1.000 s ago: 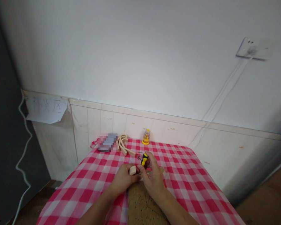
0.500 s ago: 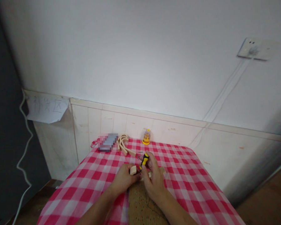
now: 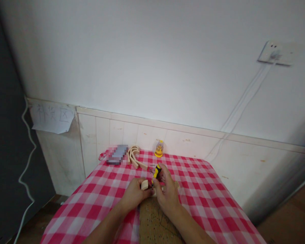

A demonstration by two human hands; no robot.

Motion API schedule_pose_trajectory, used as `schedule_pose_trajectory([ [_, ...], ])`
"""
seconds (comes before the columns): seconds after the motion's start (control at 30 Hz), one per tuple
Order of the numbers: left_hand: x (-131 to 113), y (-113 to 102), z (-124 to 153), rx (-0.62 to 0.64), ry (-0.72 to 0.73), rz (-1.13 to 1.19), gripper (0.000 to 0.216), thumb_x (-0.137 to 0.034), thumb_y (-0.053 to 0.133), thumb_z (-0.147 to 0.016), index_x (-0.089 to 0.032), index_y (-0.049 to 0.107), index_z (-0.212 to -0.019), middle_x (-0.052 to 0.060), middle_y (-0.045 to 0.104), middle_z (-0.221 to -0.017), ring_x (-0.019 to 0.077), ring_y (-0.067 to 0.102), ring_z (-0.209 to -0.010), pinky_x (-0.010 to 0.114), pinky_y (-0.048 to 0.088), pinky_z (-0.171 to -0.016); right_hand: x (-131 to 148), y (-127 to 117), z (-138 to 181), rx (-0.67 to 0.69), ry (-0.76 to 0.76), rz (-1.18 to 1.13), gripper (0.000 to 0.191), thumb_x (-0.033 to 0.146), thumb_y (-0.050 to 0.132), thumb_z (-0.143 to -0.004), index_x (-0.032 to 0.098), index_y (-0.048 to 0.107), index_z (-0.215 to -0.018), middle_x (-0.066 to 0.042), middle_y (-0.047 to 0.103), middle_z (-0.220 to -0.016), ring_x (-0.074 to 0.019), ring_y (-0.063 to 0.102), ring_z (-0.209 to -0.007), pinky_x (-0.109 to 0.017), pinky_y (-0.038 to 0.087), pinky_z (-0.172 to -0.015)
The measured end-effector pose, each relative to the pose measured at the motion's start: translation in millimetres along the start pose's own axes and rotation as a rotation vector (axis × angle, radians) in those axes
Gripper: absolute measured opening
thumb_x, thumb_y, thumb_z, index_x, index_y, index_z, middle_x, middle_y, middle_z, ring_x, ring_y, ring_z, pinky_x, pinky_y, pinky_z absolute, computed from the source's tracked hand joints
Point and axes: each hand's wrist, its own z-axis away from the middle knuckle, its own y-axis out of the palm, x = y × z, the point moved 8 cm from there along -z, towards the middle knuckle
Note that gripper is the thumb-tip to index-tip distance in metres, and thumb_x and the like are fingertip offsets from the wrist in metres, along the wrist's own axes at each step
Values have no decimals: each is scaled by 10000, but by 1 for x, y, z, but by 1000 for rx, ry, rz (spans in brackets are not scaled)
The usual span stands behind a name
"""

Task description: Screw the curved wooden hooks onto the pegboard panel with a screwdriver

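My right hand (image 3: 167, 189) is closed around a yellow and black screwdriver (image 3: 156, 171), tilted with its tip pointing down. My left hand (image 3: 136, 194) grips a pale wooden piece (image 3: 144, 185), whose cut end shows between thumb and fingers. The screwdriver's tip meets the work just right of my left fingertips; what it touches is too small to make out. Under both hands lies a brown board (image 3: 152, 220) dotted with holes. Small dark metal bits (image 3: 151, 169), perhaps screws, lie on the cloth behind the screwdriver.
A red and white checked cloth (image 3: 99, 206) covers the table. Toward the wall are curved wooden pieces (image 3: 134, 157), a clear and yellow bottle-shaped container (image 3: 159, 149) and a blurred-out grey flat object (image 3: 117, 154). White cables (image 3: 240, 101) hang from a wall socket (image 3: 277, 53) at right.
My right fingers and the screwdriver's handle have shifted very slightly. My left hand keeps its hold on the wooden piece, and the other things stay in place.
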Motion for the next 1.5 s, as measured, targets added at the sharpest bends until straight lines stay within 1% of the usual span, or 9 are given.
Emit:
schedule_pose_trajectory([
  [0.17,-3,-1,1,-7,6,-12,216,-311,756,-625,-145,631,-681,-33,508,-616,121,406,-601,251,313,-591,5,-3,-3,10,1,18,457,225,590,-947,242,529,-1399,-99,742,-1178,-245,745,-1038,-399,630,-903],
  [0.3,1,-3,0,-23,2,-23,206,-296,758,-614,-144,631,-670,-35,507,-612,122,416,-600,247,316,-582,5,-2,-3,12,-1,31,452,235,610,-942,251,535,-1387,-85,750,-1153,-248,749,-1030,-388,637,-873],
  [0.47,2,-2,-1,-20,5,-21,156,-246,724,-614,-143,620,-668,-42,491,-600,114,400,-591,242,313,-575,0,-3,-3,-5,23,45,457,251,638,-935,258,536,-1380,-84,746,-1164,-253,745,-1040,-393,636,-876],
  [0.63,2,-2,0,-9,-6,-5,166,-260,732,-627,-137,636,-682,-30,527,-614,119,420,-596,245,320,-580,1,-3,-1,-6,13,41,463,265,643,-937,261,530,-1385,-82,745,-1172,-251,748,-1032,-403,634,-890],
  [0.8,5,-3,-1,-23,-13,-18,230,-310,795,-610,-142,646,-660,-16,574,-622,143,481,-619,259,367,-607,3,3,4,13,-16,-44,499,210,520,-982,267,438,-1471,-112,683,-1312,-238,717,-1133,-405,616,-949],
  [0.9,8,-4,-2,-37,-12,-27,235,-305,797,-614,-147,625,-644,-33,540,-596,132,461,-600,252,345,-586,-1,6,7,16,-25,-74,514,193,487,-994,270,404,-1495,-126,657,-1352,-239,694,-1183,-413,602,-978],
  [1.03,8,-4,-3,-39,-8,-27,255,-291,776,-617,-162,556,-611,-57,469,-577,109,403,-577,241,291,-564,-3,6,7,12,-28,-57,502,199,513,-986,274,438,-1477,-123,675,-1326,-249,708,-1152,-421,604,-973],
  [1.27,5,1,-3,5,-2,3,221,-308,737,-626,-154,579,-634,-55,463,-589,107,378,-581,240,289,-576,0,2,3,-4,-8,-4,478,193,567,-945,248,525,-1418,-102,730,-1219,-235,748,-1045,-367,637,-892],
  [1.5,6,-1,-2,-28,-14,-8,206,-301,754,-608,-138,655,-687,-29,550,-621,131,447,-609,253,346,-609,0,-2,0,-24,-7,34,464,211,608,-929,233,547,-1388,-105,745,-1197,-242,757,-1023,-361,641,-880],
])
